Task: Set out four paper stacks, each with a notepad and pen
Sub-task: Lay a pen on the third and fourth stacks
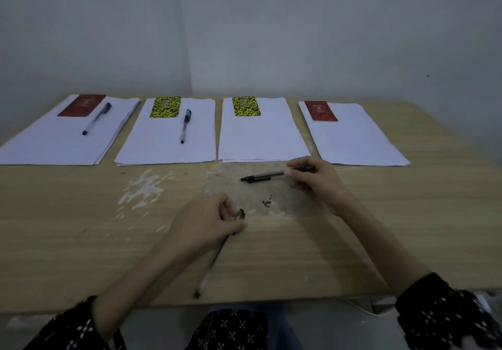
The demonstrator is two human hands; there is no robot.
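Four white paper stacks lie in a row along the table's far side. The first stack (62, 140) carries a red notepad (81, 105) and a pen (97, 118). The second stack (168, 143) has a yellow-black notepad (165, 107) and a pen (185, 126). On the third stack (260, 137) sits only a yellow-black notepad (245, 106), and on the fourth stack (355, 137) only a red notepad (320, 110). My right hand (315, 178) grips a black pen (260, 177) just in front of the third stack. My left hand (209, 222) holds another pen (214, 260) by its capped end near the table's middle.
The wooden table (407, 227) has pale worn patches (144, 186) and small dark marks (266, 203) between my hands. A grey wall rises right behind the stacks. The table's near edge runs just above my patterned sleeves (445, 314).
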